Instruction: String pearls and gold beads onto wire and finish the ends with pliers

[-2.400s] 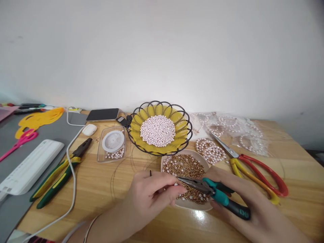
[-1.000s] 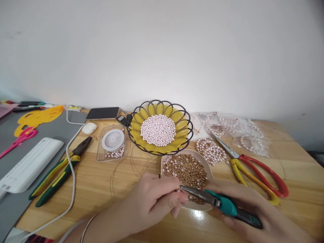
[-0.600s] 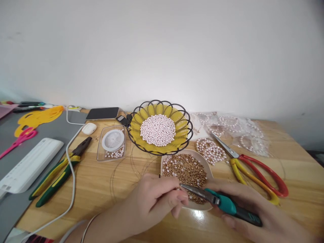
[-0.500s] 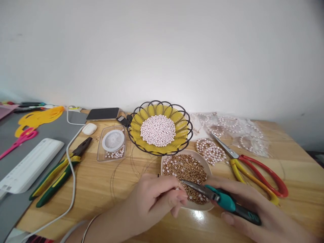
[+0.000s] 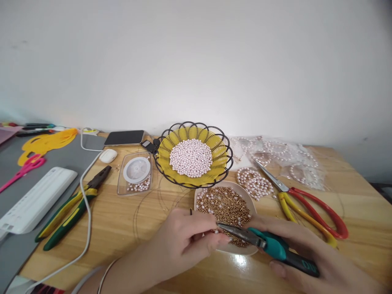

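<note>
My left hand (image 5: 190, 239) is pinched shut on a thin wire with a small bead, just in front of a pale dish (image 5: 198, 194) heaped with gold and pearl beads. A short dark wire end sticks up behind its knuckles. My right hand (image 5: 309, 255) grips teal-handled pliers (image 5: 269, 247). The pliers' jaws point left and meet the left fingertips over the dish's near edge.
A black wire basket (image 5: 228, 153) with a yellow liner holds pink pearls. Red-and-yellow scissors (image 5: 309, 206) and bagged pearl rings (image 5: 284, 157) lie right. To the left are a clear thread box (image 5: 135, 173), green-yellow pliers (image 5: 72, 208), a white cable (image 5: 87, 228), a phone (image 5: 124, 138), a white case (image 5: 36, 200) and pink scissors (image 5: 23, 169).
Both hands stay over the dish's near edge with small shifts. The pliers' tip has kept working at the left fingertips, and my right hand has slid slightly right and nearer.
</note>
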{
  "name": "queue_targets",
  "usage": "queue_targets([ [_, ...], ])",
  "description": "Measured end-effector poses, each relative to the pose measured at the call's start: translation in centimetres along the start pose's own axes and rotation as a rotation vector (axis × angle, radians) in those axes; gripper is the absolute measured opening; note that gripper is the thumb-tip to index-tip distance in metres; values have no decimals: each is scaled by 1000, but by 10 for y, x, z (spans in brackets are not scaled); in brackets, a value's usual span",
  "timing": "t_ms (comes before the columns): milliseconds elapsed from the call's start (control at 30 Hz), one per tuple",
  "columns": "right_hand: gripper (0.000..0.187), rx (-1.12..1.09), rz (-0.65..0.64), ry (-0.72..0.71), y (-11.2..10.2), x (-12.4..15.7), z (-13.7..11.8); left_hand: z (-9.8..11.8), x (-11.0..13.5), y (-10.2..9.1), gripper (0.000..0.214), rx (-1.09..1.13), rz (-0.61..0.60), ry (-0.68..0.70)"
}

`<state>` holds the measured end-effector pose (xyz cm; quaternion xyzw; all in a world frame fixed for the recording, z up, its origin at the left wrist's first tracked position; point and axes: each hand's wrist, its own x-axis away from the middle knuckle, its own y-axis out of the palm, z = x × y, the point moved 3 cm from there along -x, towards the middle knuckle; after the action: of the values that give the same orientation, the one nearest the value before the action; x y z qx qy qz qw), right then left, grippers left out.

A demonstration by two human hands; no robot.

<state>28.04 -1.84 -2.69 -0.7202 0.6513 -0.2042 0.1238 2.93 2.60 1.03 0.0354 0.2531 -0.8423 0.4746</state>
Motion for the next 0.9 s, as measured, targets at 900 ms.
queue_targets([
  [900,47,88,-106,-215,-9,-4,7,4,0,-1,57,-234,27,115],
])
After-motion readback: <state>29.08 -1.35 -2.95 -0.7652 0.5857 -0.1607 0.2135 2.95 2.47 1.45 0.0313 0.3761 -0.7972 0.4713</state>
